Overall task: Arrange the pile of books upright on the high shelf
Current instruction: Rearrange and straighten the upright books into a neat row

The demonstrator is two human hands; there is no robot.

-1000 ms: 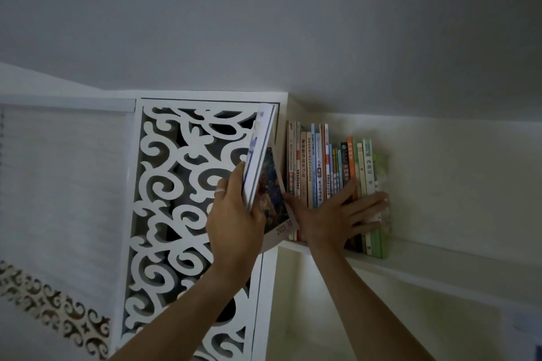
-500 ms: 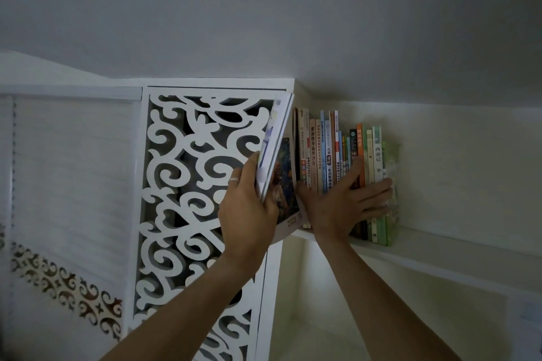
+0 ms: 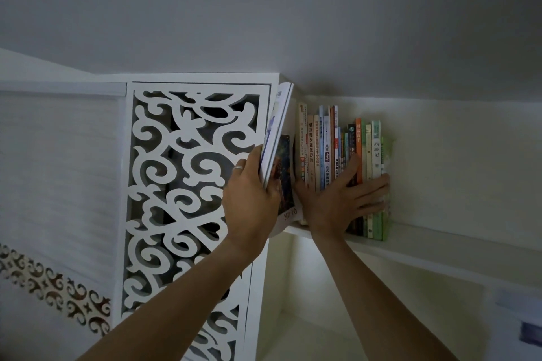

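Observation:
A row of upright books (image 3: 328, 138) with coloured spines stands on the high white shelf (image 3: 416, 246), close under the ceiling. My right hand (image 3: 340, 199) lies flat against their spines with fingers spread, reaching to the green books at the row's right end. My left hand (image 3: 249, 199) grips thin white magazines (image 3: 277, 132), held upright at the left end of the row beside the shelf's side panel. A magazine with a dark picture cover (image 3: 286, 176) leans between the two hands, its bottom corner hanging past the shelf edge.
A white carved lattice panel (image 3: 187, 184) stands left of the shelf. The grey ceiling (image 3: 264, 9) lies just above the book tops. Bare shelf runs on to the right of the books. A lower compartment (image 3: 308, 302) opens under the shelf.
My left hand has carried the thin magazines up and to the right, closer to the row's left end. My right hand stays flat on the spines.

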